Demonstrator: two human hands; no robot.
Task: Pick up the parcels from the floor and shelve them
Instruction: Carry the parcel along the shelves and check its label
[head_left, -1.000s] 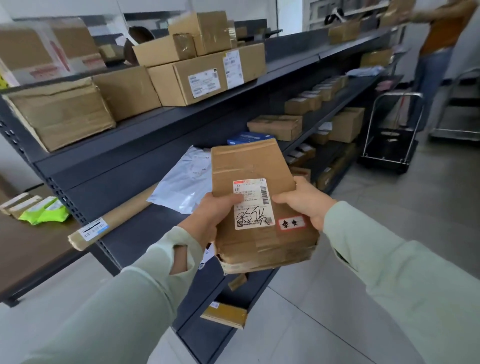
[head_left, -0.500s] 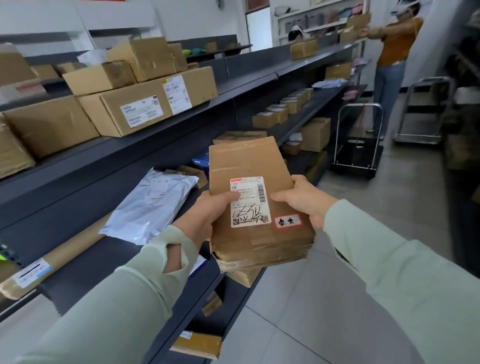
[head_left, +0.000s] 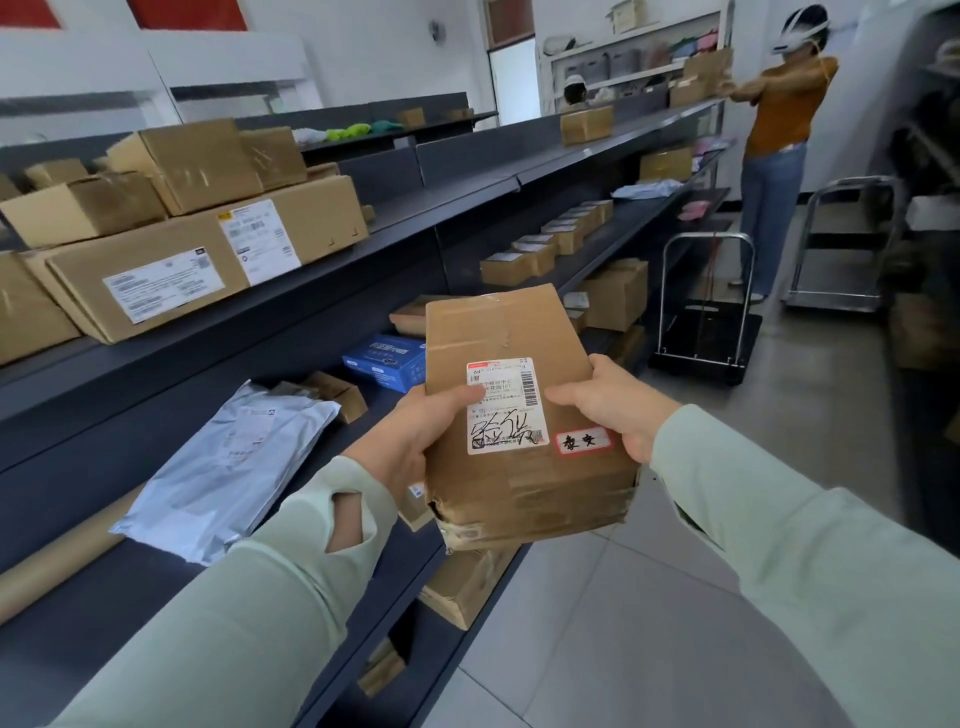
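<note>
I hold a flat brown cardboard parcel (head_left: 511, 343) with a white shipping label and a small red-bordered sticker, at chest height in front of me. My left hand (head_left: 415, 436) grips its left edge, thumb on the label. My right hand (head_left: 613, 405) grips its right edge. The parcel's near corner is crushed and taped. It hovers over the front edge of the dark grey middle shelf (head_left: 130, 613), just right of a grey plastic mailer (head_left: 223, 467) lying on that shelf.
Several cardboard boxes (head_left: 171, 270) fill the upper shelf at left. A blue box (head_left: 384, 358) and small parcels sit further along the middle shelf. A brown box (head_left: 462, 582) sits on the lower shelf. A trolley (head_left: 706, 322) and another person (head_left: 779, 156) stand down the aisle.
My view has swung right and up along the aisle. The parcel stays held in both hands in about the same pose; the shelf contents have slid left in view.
</note>
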